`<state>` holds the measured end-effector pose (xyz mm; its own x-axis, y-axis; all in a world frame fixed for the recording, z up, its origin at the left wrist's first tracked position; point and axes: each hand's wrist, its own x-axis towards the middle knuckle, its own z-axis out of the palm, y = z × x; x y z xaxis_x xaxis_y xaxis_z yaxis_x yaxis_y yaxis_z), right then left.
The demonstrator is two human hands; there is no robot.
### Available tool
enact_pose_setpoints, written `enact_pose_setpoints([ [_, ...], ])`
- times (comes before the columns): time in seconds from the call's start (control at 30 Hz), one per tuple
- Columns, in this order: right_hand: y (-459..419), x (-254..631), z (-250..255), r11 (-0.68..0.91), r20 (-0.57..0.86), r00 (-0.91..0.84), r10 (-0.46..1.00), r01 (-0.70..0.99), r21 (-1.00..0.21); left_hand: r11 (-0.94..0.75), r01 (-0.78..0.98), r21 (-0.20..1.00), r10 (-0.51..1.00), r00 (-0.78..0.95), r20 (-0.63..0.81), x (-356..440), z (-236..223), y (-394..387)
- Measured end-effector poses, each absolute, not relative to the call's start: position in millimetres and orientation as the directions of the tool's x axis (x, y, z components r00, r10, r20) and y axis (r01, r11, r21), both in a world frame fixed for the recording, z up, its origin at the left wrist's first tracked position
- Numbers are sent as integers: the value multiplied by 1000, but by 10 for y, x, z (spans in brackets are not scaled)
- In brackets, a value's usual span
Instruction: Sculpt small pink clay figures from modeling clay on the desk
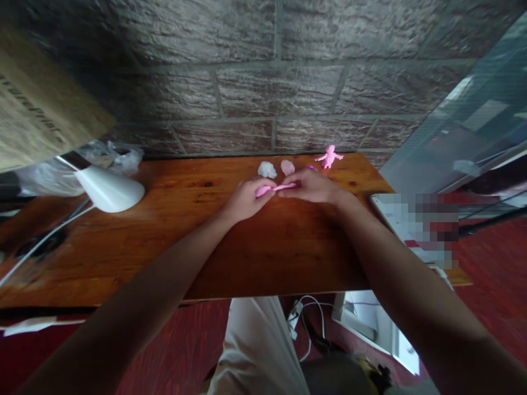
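Above the wooden table, a soft pink strip of modelling clay (284, 187) stretches between my two hands. My left hand (244, 199) has its fingers closed round the thicker left end. At the thinner right end, my right hand (313, 186) pinches the clay between thumb and fingers. Just beyond the hands lie a white lump (267, 169) and a pale pink lump (287, 167). A magenta thing (312, 167) shows behind my right hand, mostly hidden by it. Farther back on the right, a small pink figurine (329, 157) stands with its arms spread.
The wooden table (156, 241) meets a brick wall (247, 93). On the left are a white lamp (113, 189) with a brown paper shade (45, 104), clear plastic bags (123, 156) and a cable. Right of the table stands a glass panel (448, 126). Cables hang below.
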<state>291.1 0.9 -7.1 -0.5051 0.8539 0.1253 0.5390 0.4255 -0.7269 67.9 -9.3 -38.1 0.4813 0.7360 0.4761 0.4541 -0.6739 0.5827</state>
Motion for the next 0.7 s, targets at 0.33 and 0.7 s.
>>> enact_pose_setpoints([
  [0.33, 21, 2923, -85, 372, 134, -512, 848, 396, -839, -566, 324, 758, 811, 384, 441, 663, -443, -20],
  [0.7, 63, 2931, -96, 272, 98, -484, 870, 303, -913, -503, 220, 836, 845, 330, 421, 636, -437, 20],
])
